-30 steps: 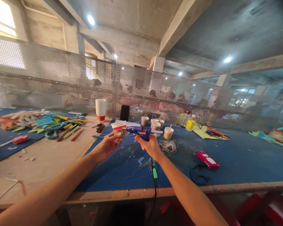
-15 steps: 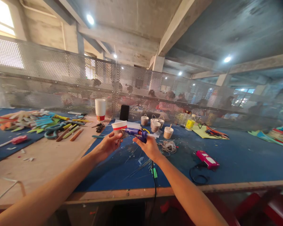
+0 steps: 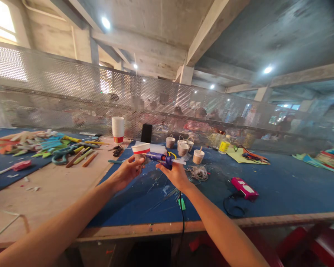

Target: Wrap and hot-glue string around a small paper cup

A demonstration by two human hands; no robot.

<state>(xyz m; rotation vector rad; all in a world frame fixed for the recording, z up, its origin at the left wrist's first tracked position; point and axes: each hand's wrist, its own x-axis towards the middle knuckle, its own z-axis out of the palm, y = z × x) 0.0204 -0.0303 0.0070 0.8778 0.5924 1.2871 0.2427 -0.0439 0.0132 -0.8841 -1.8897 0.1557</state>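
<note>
My left hand [image 3: 129,170] is closed around the lower part of a paper cup [image 3: 140,148], white with a red band. A blue hot glue gun [image 3: 158,157] is gripped in my right hand [image 3: 176,174], its nozzle against or very near the cup's side. A clear glue stick [image 3: 179,161] juts from the gun's back, and its black cord [image 3: 183,215] runs down over the table edge. Just beyond my right hand lies a tangle of grey cord [image 3: 199,173]. Small cups wrapped in cord [image 3: 183,148] stand behind it, some with handles.
A stack of paper cups [image 3: 118,129] and a black phone [image 3: 146,132] stand at the back. Scissors [image 3: 62,155] and coloured sticks lie left. On the right are a yellow-labelled bottle [image 3: 224,145] and a pink box [image 3: 244,188] with a cord. A perforated metal screen [image 3: 161,96] borders the table.
Almost nothing differs. The glue gun has tilted or shifted very slightly in my right hand, while the cup stays in place in my left.
</note>
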